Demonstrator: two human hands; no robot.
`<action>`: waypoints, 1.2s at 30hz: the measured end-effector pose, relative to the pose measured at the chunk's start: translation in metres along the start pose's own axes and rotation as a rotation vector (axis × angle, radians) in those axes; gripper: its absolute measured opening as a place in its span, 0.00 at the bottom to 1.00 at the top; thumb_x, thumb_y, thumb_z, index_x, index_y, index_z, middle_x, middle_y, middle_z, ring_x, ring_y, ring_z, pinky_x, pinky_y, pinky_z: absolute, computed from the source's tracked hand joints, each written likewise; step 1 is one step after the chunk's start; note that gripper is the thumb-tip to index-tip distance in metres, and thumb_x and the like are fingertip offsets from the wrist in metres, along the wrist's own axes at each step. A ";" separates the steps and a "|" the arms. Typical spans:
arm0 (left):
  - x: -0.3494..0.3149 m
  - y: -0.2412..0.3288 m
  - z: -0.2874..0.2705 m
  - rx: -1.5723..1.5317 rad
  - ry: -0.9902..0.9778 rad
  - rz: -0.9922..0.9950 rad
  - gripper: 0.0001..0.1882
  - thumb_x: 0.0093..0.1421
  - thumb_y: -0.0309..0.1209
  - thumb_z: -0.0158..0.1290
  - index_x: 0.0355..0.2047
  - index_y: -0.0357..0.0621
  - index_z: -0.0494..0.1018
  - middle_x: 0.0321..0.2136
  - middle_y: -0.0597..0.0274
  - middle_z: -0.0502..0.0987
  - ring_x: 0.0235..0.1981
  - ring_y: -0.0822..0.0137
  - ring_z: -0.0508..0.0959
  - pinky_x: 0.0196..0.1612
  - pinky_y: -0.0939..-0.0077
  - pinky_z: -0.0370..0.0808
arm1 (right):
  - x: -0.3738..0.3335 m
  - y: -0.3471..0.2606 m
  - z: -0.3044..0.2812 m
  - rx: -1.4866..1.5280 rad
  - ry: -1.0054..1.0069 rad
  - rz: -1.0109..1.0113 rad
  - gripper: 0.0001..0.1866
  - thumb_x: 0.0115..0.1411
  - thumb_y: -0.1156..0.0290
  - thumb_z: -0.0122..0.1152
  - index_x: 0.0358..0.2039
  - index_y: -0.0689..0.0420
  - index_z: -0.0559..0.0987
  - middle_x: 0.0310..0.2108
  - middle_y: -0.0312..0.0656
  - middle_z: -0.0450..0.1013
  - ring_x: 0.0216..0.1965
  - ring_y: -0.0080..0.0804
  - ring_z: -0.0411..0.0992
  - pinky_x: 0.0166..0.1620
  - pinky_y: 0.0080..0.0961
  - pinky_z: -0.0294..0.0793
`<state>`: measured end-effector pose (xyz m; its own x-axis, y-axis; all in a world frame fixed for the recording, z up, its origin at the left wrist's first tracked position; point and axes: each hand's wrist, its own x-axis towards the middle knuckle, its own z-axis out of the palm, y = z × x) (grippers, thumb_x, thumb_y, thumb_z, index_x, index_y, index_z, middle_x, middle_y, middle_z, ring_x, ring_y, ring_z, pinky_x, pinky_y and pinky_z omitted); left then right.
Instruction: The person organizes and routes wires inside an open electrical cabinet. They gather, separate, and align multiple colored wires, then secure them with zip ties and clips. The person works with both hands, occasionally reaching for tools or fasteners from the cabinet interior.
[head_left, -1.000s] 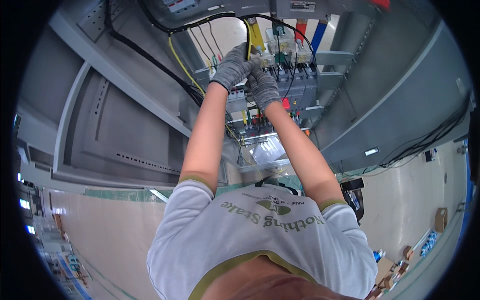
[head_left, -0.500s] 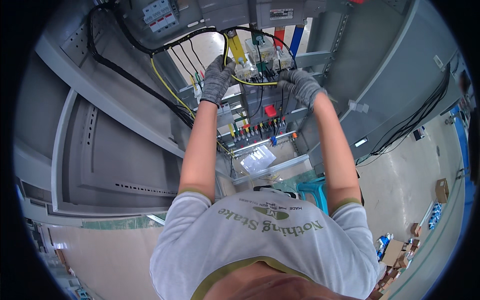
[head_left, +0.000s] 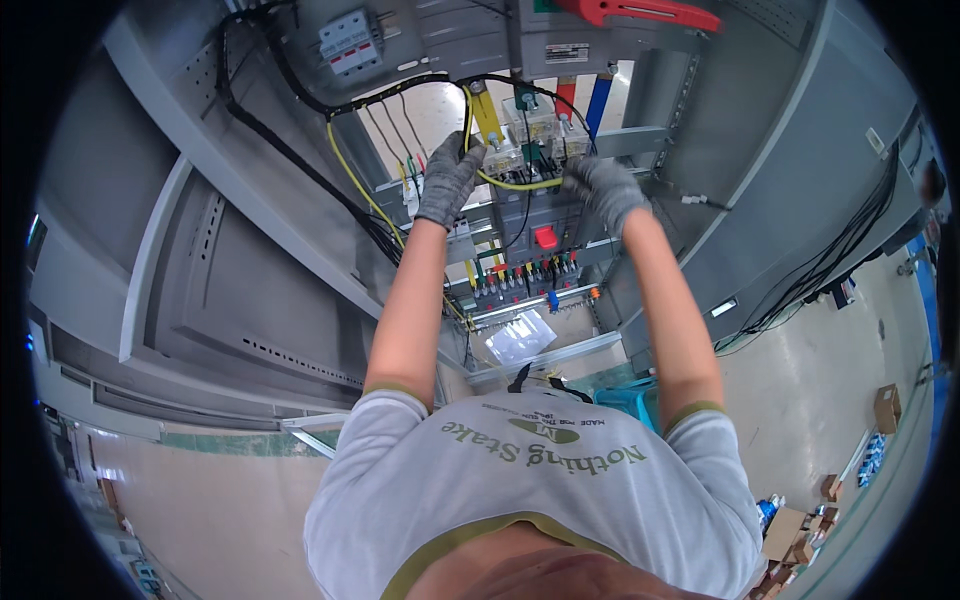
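While the gloved left hand [head_left: 450, 185] pinched the yellow cable [head_left: 520, 187] in its fingers, the cable curved across to the gloved right hand [head_left: 604, 190], too blurred to tell whether its fingers were closed. The curve lay by the clear covers [head_left: 503, 158], above a red block [head_left: 545, 237].

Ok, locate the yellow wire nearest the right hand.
In the head view, at upper centre, the yellow wire runs between the left hand and right hand, below the clear terminal covers.
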<state>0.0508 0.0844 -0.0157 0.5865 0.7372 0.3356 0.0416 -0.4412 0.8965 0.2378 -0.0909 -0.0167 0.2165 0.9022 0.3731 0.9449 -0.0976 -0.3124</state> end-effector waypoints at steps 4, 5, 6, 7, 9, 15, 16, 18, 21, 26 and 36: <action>-0.006 -0.012 0.007 0.043 0.020 0.121 0.11 0.60 0.33 0.51 0.37 0.38 0.70 0.28 0.62 0.73 0.27 0.74 0.72 0.29 0.80 0.71 | -0.059 -0.022 0.052 0.206 -0.026 0.188 0.15 0.59 0.64 0.53 0.44 0.56 0.75 0.39 0.51 0.74 0.43 0.49 0.71 0.46 0.39 0.70; -0.005 -0.012 0.010 0.071 0.052 0.143 0.12 0.60 0.35 0.51 0.37 0.38 0.70 0.28 0.58 0.74 0.27 0.70 0.73 0.31 0.76 0.71 | -0.067 -0.022 0.076 0.223 0.025 0.207 0.15 0.59 0.64 0.52 0.44 0.58 0.74 0.40 0.52 0.73 0.44 0.50 0.71 0.47 0.39 0.69; -0.001 -0.013 0.015 0.098 0.083 0.167 0.14 0.59 0.36 0.51 0.38 0.37 0.71 0.28 0.55 0.76 0.27 0.65 0.74 0.33 0.72 0.71 | -0.072 -0.021 0.095 0.277 0.117 0.198 0.16 0.59 0.65 0.52 0.45 0.61 0.73 0.41 0.54 0.73 0.44 0.51 0.70 0.48 0.38 0.68; 0.004 -0.013 0.018 0.122 0.117 0.197 0.16 0.58 0.38 0.51 0.38 0.37 0.72 0.28 0.51 0.77 0.28 0.61 0.76 0.35 0.69 0.72 | -0.072 -0.025 0.103 0.327 0.134 0.246 0.16 0.60 0.65 0.52 0.45 0.61 0.73 0.41 0.55 0.73 0.44 0.51 0.70 0.48 0.39 0.68; 0.009 -0.010 0.022 0.094 0.126 0.199 0.16 0.58 0.38 0.51 0.38 0.36 0.72 0.29 0.49 0.77 0.29 0.58 0.77 0.36 0.68 0.72 | -0.067 -0.033 0.116 0.421 0.179 0.342 0.16 0.60 0.66 0.52 0.45 0.61 0.73 0.41 0.56 0.72 0.44 0.52 0.70 0.48 0.39 0.68; 0.030 0.001 0.028 0.095 0.150 0.306 0.15 0.58 0.37 0.51 0.38 0.36 0.72 0.29 0.48 0.77 0.29 0.55 0.76 0.36 0.67 0.72 | -0.074 -0.056 0.136 0.345 0.433 0.410 0.16 0.55 0.72 0.56 0.45 0.60 0.72 0.39 0.56 0.73 0.42 0.55 0.70 0.46 0.40 0.69; 0.031 -0.004 0.027 0.082 0.149 0.338 0.14 0.59 0.35 0.51 0.38 0.36 0.72 0.29 0.51 0.77 0.29 0.60 0.76 0.36 0.69 0.71 | -0.084 -0.061 0.141 0.322 0.440 0.404 0.16 0.55 0.72 0.56 0.46 0.59 0.72 0.40 0.56 0.72 0.43 0.55 0.70 0.46 0.39 0.69; 0.014 0.008 0.019 -0.111 0.068 0.222 0.11 0.60 0.31 0.51 0.38 0.36 0.71 0.29 0.59 0.76 0.30 0.72 0.72 0.37 0.77 0.70 | -0.106 -0.074 0.147 0.356 0.462 0.399 0.17 0.56 0.72 0.55 0.47 0.59 0.72 0.41 0.56 0.72 0.44 0.54 0.70 0.47 0.38 0.69; -0.013 0.022 0.025 -0.227 0.051 0.265 0.12 0.60 0.30 0.51 0.40 0.33 0.70 0.32 0.61 0.75 0.30 0.72 0.71 0.37 0.77 0.70 | -0.130 -0.085 0.159 0.427 0.534 0.347 0.17 0.56 0.72 0.55 0.47 0.61 0.73 0.42 0.56 0.72 0.44 0.52 0.70 0.48 0.38 0.69; -0.064 0.032 0.023 -0.519 -0.019 0.117 0.10 0.64 0.28 0.45 0.44 0.37 0.69 0.25 0.64 0.72 0.23 0.79 0.68 0.26 0.85 0.67 | -0.185 -0.129 0.134 0.449 0.271 0.336 0.16 0.54 0.75 0.56 0.44 0.61 0.74 0.37 0.53 0.72 0.42 0.50 0.70 0.46 0.38 0.69; -0.064 -0.013 -0.018 0.043 0.098 0.218 0.14 0.60 0.32 0.51 0.45 0.41 0.71 0.25 0.67 0.72 0.23 0.76 0.66 0.25 0.81 0.66 | -0.372 -0.101 0.119 0.519 0.248 0.621 0.09 0.58 0.72 0.54 0.39 0.58 0.76 0.36 0.49 0.75 0.38 0.45 0.73 0.43 0.33 0.72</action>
<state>-0.0016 0.0519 -0.0440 0.5039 0.6676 0.5482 -0.0414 -0.6152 0.7873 0.0330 -0.3664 -0.2279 0.7641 0.6242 0.1628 0.4171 -0.2856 -0.8628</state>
